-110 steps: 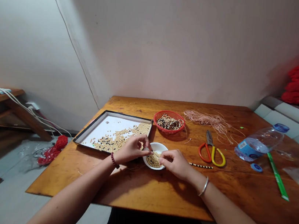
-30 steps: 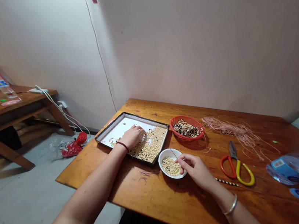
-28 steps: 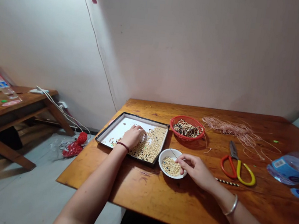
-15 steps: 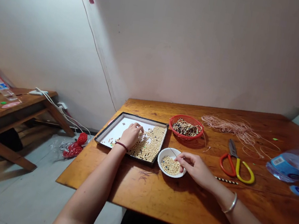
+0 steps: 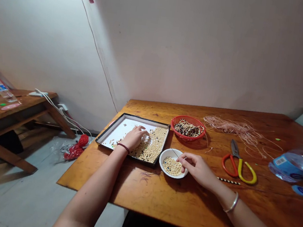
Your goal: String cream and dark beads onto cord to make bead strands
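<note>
Over the shallow black-rimmed tray point(image 5: 110, 123), my left hand point(image 5: 134, 136) reaches in with its fingers apart, close to the loose cream and dark beads point(image 5: 152, 145). Its fingertips are partly hidden, and I see nothing held in them. My right hand point(image 5: 191, 165) pinches a thin needle point(image 5: 174, 152) at the right rim of a small white bowl point(image 5: 163, 156). Cream beads with a few dark ones point(image 5: 171, 166) lie in that bowl. A string of alternating dark and light beads point(image 5: 228, 181) extends on the table beyond my right wrist.
Behind the bowl stands a red basket point(image 5: 183, 135) of strung beads. Tangled pink cord point(image 5: 234, 128) lies at the back, with red-and-yellow-handled scissors point(image 5: 238, 165) in front of it. A plastic bottle point(image 5: 293, 165) and blue cap point(image 5: 301, 191) are at the right.
My left hand's fingers have spread and stretched slightly to the right over the beads. My right hand keeps its pinch at the bowl. The view has shifted a little.
</note>
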Motion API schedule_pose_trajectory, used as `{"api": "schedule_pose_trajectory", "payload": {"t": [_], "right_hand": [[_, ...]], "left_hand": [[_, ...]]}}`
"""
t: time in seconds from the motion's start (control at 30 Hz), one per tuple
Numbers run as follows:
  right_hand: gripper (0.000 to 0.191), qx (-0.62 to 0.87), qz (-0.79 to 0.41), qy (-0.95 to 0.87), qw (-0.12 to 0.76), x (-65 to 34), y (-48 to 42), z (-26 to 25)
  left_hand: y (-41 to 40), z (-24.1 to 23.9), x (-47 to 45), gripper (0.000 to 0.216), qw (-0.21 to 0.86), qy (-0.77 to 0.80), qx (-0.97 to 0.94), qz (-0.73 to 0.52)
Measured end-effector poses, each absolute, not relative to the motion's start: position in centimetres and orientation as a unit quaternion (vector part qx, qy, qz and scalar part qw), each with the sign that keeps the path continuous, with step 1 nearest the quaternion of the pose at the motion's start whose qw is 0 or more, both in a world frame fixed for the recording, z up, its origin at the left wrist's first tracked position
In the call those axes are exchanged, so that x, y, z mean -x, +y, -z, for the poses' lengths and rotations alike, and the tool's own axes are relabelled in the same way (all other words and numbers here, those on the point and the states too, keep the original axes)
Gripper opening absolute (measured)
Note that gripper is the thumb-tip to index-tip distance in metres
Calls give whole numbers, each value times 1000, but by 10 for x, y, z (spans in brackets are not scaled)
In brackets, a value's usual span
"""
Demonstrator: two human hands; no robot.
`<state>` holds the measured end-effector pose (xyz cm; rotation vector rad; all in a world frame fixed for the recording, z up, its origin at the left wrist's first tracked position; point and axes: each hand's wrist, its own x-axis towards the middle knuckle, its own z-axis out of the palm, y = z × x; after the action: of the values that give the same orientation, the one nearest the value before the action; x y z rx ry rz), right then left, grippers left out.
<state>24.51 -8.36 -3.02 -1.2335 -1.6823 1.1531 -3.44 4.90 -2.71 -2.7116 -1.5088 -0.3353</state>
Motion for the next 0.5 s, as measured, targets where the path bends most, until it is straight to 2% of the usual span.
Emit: {"api": "schedule_pose_trajectory", "payload": {"t": [0.5], "right_hand": [[36,479,-440,-659,378,-246,-83,26]], "left_hand": [[49,26,33,28,-2,-486,869,96]]}}
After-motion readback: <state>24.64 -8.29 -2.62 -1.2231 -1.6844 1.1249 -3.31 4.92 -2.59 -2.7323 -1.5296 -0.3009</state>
